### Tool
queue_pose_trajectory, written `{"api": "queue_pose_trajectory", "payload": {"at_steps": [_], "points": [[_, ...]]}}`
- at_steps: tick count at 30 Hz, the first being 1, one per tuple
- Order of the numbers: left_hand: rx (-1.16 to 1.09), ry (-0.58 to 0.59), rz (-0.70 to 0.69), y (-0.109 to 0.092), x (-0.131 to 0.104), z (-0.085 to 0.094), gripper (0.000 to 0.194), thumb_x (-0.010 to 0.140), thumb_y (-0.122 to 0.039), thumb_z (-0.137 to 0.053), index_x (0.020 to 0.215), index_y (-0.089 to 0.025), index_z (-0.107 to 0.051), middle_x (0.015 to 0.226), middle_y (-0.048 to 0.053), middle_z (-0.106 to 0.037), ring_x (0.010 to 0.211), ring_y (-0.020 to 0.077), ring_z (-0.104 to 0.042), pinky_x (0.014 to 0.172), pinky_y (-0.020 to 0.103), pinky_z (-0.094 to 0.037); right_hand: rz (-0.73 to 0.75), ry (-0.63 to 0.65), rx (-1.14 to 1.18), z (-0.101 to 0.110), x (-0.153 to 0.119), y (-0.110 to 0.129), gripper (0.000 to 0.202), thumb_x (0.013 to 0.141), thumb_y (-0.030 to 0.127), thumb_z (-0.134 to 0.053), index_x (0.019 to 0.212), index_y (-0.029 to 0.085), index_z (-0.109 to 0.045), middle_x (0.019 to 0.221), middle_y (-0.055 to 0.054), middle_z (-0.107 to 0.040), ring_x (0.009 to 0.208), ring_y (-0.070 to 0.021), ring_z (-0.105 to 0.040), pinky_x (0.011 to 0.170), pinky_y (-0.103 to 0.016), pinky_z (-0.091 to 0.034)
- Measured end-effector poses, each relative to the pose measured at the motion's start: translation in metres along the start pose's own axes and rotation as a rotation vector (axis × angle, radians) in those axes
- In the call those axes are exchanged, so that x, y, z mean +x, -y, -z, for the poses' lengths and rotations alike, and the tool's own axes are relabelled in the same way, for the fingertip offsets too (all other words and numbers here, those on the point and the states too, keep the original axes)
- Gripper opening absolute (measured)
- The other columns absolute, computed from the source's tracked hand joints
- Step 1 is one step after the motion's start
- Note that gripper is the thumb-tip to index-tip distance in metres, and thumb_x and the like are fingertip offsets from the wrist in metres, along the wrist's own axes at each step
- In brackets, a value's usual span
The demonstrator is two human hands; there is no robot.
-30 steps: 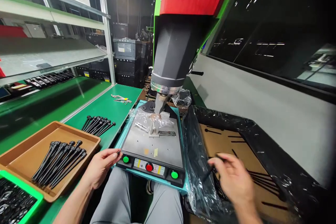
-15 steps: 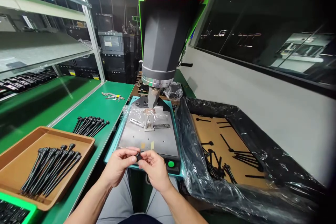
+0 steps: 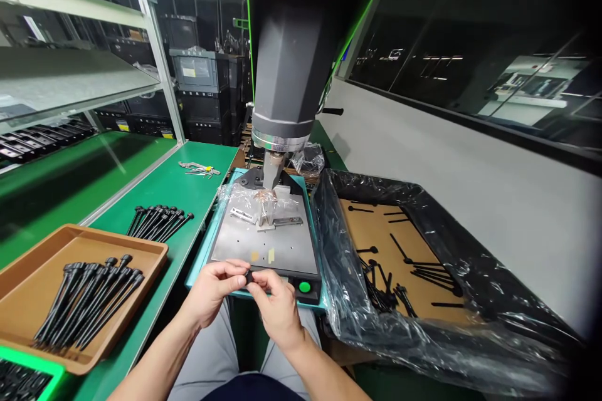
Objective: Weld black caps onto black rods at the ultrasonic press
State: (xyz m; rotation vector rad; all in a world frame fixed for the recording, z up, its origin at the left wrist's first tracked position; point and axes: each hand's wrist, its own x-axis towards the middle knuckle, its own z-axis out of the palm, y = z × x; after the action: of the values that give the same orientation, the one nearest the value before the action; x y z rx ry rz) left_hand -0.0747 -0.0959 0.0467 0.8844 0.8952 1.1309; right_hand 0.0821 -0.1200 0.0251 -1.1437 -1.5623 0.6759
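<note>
Between the fingertips of both hands is a small black part [image 3: 249,276], mostly covered, so its exact kind does not show. My left hand [image 3: 215,291] pinches it from the left. From the other side my right hand [image 3: 276,304] closes thumb and fingers on it. Both hands are just in front of a grey metal plate [image 3: 263,249] at the base of a press. Above that plate, the press head [image 3: 286,69] carries a metal tool tip [image 3: 271,170] over a small fixture [image 3: 266,213] wrapped with clear film.
A brown tray [image 3: 162,250] with long black rods stands on the green bench [image 3: 188,191] at left, beside another rod bundle [image 3: 160,221]. A green button [image 3: 305,287] sits at the base's front. On the right, a black-film-lined box [image 3: 338,263] contains more rods.
The hands stay together around the small black part, with only slight finger movement. The whole view has shifted a little.
</note>
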Motion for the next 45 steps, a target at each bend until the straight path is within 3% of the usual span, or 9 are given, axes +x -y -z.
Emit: {"api": "queue_pose_trajectory", "payload": {"at_steps": [7, 17, 21, 26, 28, 33, 37, 40, 45], "points": [[0.042, -0.058, -0.015, 0.005, 0.003, -0.002, 0.017, 0.055, -0.021, -0.085, 0.067, -0.016, -0.074, 0.095, 0.009, -0.070, 0.091, 0.0232, -0.064, 0.081, 0.034, -0.052, 0.276, -0.067, -0.172, -0.001, -0.002, -0.003, 0.016, 0.089, 0.010, -0.050, 0.094, 0.022, -0.060, 0.085, -0.006, -0.066, 0.081, -0.0198, -0.062, 0.073, -0.034, -0.053], [0.154, -0.068, -0.073, 0.013, 0.013, -0.005, 0.015, 0.057, -0.023, -0.084, 0.067, -0.017, -0.075, 0.090, 0.008, -0.070, 0.088, 0.0224, -0.064, 0.080, 0.033, -0.051, 0.405, -0.100, -0.235, 0.001, 0.000, -0.015, 0.022, 0.090, 0.008, -0.048, 0.102, 0.021, -0.061, 0.088, -0.008, -0.067, 0.080, -0.0215, -0.062, 0.071, -0.037, -0.053], [0.194, -0.056, -0.083, 0.017, 0.016, -0.005, 0.013, 0.059, -0.024, -0.083, 0.067, -0.018, -0.075, 0.089, 0.007, -0.068, 0.087, 0.0216, -0.063, 0.076, 0.030, -0.051, 0.281, -0.095, -0.144, 0.002, 0.001, -0.017, 0.014, 0.090, 0.015, -0.052, 0.091, 0.021, -0.065, 0.083, -0.007, -0.068, 0.077, -0.0207, -0.063, 0.070, -0.035, -0.053], [0.238, -0.047, -0.137, 0.022, 0.017, -0.007, 0.011, 0.062, -0.027, -0.081, 0.067, -0.019, -0.075, 0.083, 0.005, -0.066, 0.082, 0.0200, -0.061, 0.073, 0.029, -0.050, -0.144, -0.023, 0.204, 0.003, 0.005, -0.019, 0.009, 0.080, 0.027, -0.069, 0.078, 0.020, -0.063, 0.068, 0.000, -0.068, 0.060, -0.0165, -0.062, 0.057, -0.027, -0.051], [0.304, -0.035, -0.175, 0.024, 0.016, -0.009, 0.009, 0.066, -0.028, -0.078, 0.069, -0.020, -0.075, 0.085, 0.005, -0.065, 0.083, 0.0203, -0.061, 0.074, 0.029, -0.049, -0.159, -0.026, 0.229, 0.005, 0.006, -0.019, 0.009, 0.080, 0.027, -0.068, 0.079, 0.020, -0.063, 0.068, 0.000, -0.068, 0.060, -0.0162, -0.062, 0.057, -0.026, -0.050], [0.390, 0.031, -0.230, 0.027, 0.014, -0.011, 0.012, 0.075, -0.031, -0.071, 0.072, -0.019, -0.073, 0.094, 0.007, -0.064, 0.088, 0.0214, -0.061, 0.077, 0.031, -0.050, 0.048, -0.079, -0.005, 0.011, 0.005, -0.021, 0.007, 0.084, 0.022, -0.061, 0.080, 0.021, -0.067, 0.074, -0.003, -0.068, 0.067, -0.0171, -0.062, 0.064, -0.028, -0.049], [0.460, 0.068, -0.278, 0.029, 0.017, -0.014, 0.016, 0.080, -0.033, -0.065, 0.081, -0.018, -0.072, 0.098, 0.009, -0.062, 0.092, 0.0220, -0.060, 0.080, 0.034, -0.050, -0.109, -0.087, 0.135, 0.008, 0.006, -0.032, 0.003, 0.080, 0.024, -0.065, 0.081, 0.021, -0.065, 0.070, -0.001, -0.067, 0.062, -0.0159, -0.061, 0.059, -0.026, -0.049], [0.475, 0.099, -0.304, 0.032, 0.025, -0.020, 0.020, 0.082, -0.033, -0.062, 0.093, -0.019, -0.071, 0.104, 0.010, -0.060, 0.098, 0.0235, -0.058, 0.085, 0.036, -0.049, -0.237, -0.061, 0.368, 0.004, 0.012, -0.043, 0.018, 0.080, 0.028, -0.064, 0.097, 0.021, -0.063, 0.074, -0.001, -0.067, 0.064, -0.0169, -0.061, 0.060, -0.028, -0.050], [0.446, 0.174, -0.217, 0.045, 0.042, -0.028, 0.035, 0.083, -0.036, -0.060, 0.115, -0.023, -0.064, 0.121, 0.012, -0.055, 0.087, 0.0209, -0.061, 0.077, 0.037, -0.053, -0.392, 0.080, 0.590, 0.007, 0.024, -0.059, 0.045, 0.083, 0.036, -0.061, 0.122, 0.017, -0.055, 0.075, -0.003, -0.064, 0.060, -0.0161, -0.058, 0.058, -0.030, -0.048]]}}
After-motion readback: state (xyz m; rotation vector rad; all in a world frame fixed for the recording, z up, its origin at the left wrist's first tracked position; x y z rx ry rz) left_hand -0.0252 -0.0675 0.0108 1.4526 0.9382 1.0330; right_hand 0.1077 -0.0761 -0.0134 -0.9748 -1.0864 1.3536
